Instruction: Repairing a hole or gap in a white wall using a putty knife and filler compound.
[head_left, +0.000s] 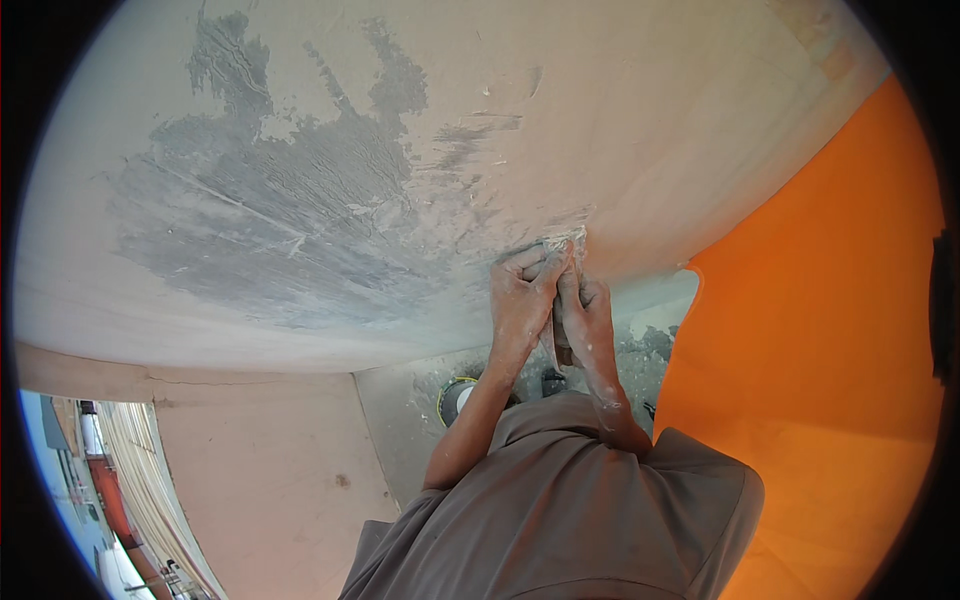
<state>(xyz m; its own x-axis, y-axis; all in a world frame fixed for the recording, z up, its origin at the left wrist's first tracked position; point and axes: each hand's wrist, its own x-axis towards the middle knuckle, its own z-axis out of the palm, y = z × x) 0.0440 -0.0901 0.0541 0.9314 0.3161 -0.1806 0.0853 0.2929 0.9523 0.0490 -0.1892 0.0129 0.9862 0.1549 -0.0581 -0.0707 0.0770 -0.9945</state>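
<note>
Our left hand and right hand meet, fingers curled and pinching. Our bare forearms converge toward them.

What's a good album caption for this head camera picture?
Dusty left hand and right hand close together at a pale wall, grey patch at left, orange sheet at right.

hands: 2 | held tool: 1 | orange panel: 1

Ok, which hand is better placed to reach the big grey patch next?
Probably the left hand: it sits nearer the grey patch, which spreads to its left. The right hand is farther over, toward the orange sheet.
</note>
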